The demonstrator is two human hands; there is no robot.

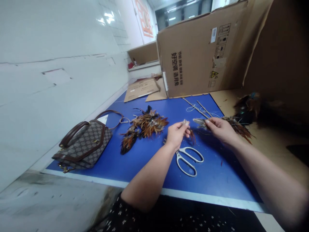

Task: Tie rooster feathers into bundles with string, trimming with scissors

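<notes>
My left hand (176,132) is closed in a pinch, with reddish-brown feathers (192,136) hanging below its fingers. A short gap away, my right hand (221,127) pinches a greyish feather piece (199,122) that points toward the left hand. Beneath the left wrist lie scissors (190,161) with silver handles, their blades mostly hidden by the arm. To the left, a loose pile of brown and black feathers (148,124) rests on the blue table surface (149,164). Behind the right hand are more brown feathers (240,129); whether they touch it I cannot tell.
A patterned handbag (90,145) with brown handles stands at the left near the wall. Thin sticks (196,107) and pale string lie beyond my hands. A large cardboard box (195,61) rises at the back, beside flat cardboard (141,89). Dark feathers (248,106) lie at the right.
</notes>
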